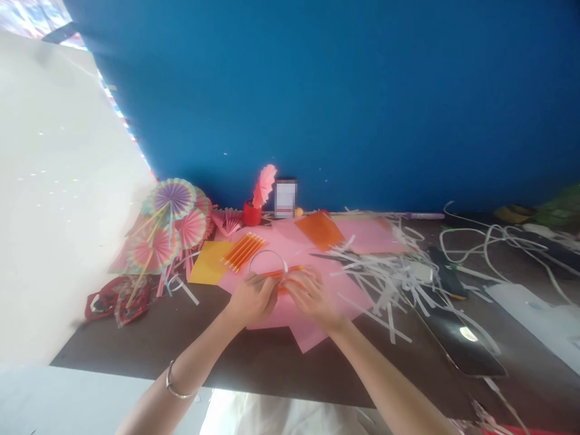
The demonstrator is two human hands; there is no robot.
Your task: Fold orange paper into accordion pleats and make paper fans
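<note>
My left hand (255, 297) is closed on an orange pleated piece of paper (296, 269), which shows between and behind my fingers. My right hand (310, 295) meets it from the other side, fingertips pinched together at the end of a thin white strip (268, 251). That strip arches up in a loop above my left hand. Both hands are over pink paper sheets (348, 290). Just beyond them lies a row of orange folded paper pieces (243, 252), partly on a yellow sheet (203, 264). My fingers hide part of the held paper.
Paper fans (170, 199) stand at the left by a red plastic packet (131, 299). A red pot (252, 213) is against the blue wall. To the right are tangled white strips (380, 275), a dark phone (466, 341), white cables (489, 241) and an orange square sheet (319, 230).
</note>
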